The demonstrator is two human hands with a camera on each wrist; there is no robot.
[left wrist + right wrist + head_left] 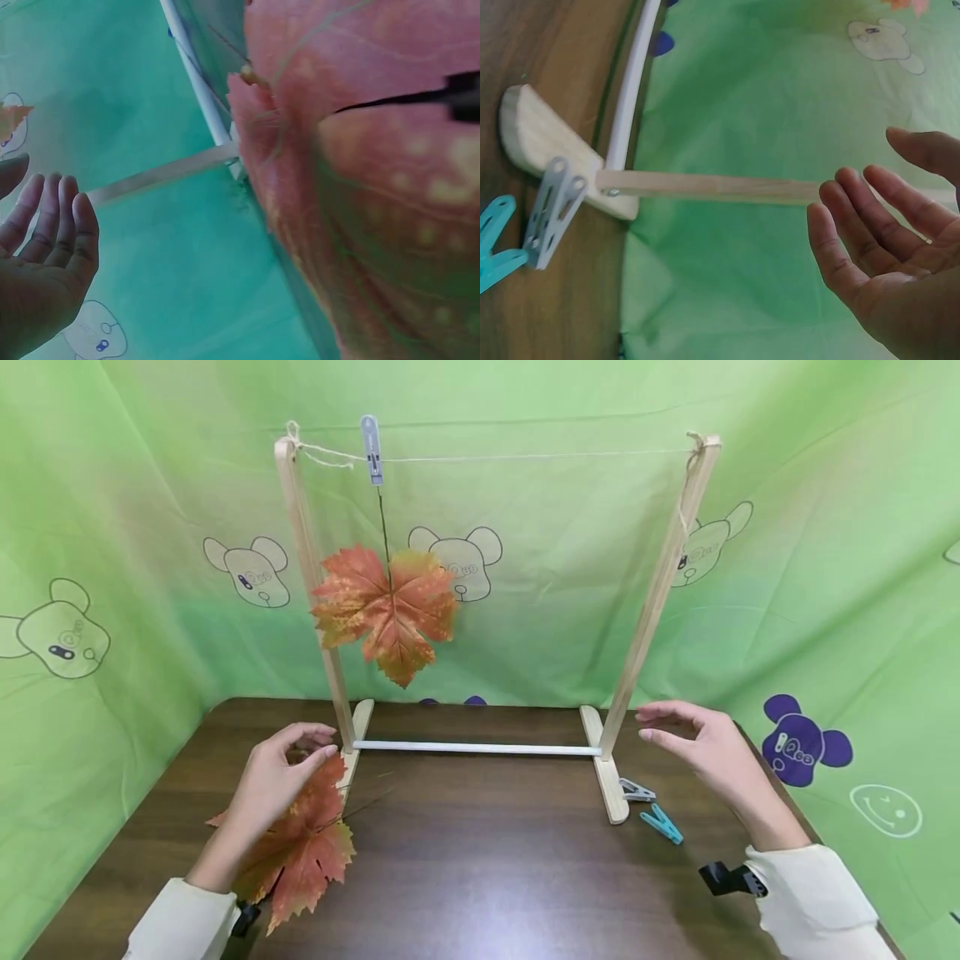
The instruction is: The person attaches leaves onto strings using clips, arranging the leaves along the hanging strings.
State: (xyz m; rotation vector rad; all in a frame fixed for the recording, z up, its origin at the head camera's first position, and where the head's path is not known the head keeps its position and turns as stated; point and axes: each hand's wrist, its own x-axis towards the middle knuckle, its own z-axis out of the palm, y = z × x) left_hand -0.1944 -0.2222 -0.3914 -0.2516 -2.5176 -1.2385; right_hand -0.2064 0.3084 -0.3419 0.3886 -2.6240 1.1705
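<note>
My left hand (277, 777) hovers over orange-red artificial leaves (315, 860) lying at the table's left side, fingers loosely bent and holding nothing. In the left wrist view a leaf (390, 195) fills the right side, apart from the fingers. My right hand (697, 743) is raised beside the rack's right post (652, 602), thumb and fingers apart with nothing between them. Below it a grey clothespin (637, 791) and a turquoise clothespin (662, 824) lie on the table. Another leaf (390, 610) hangs by its stem from a grey-blue clothespin (372, 450) on the string.
A wooden rack stands on the brown table (480, 860), with a left post (311, 568), a white crossbar (480, 747) low down and a thin string (540, 457) tied across the top. Green cloth (555, 568) with cartoon heads surrounds the table behind and at the sides.
</note>
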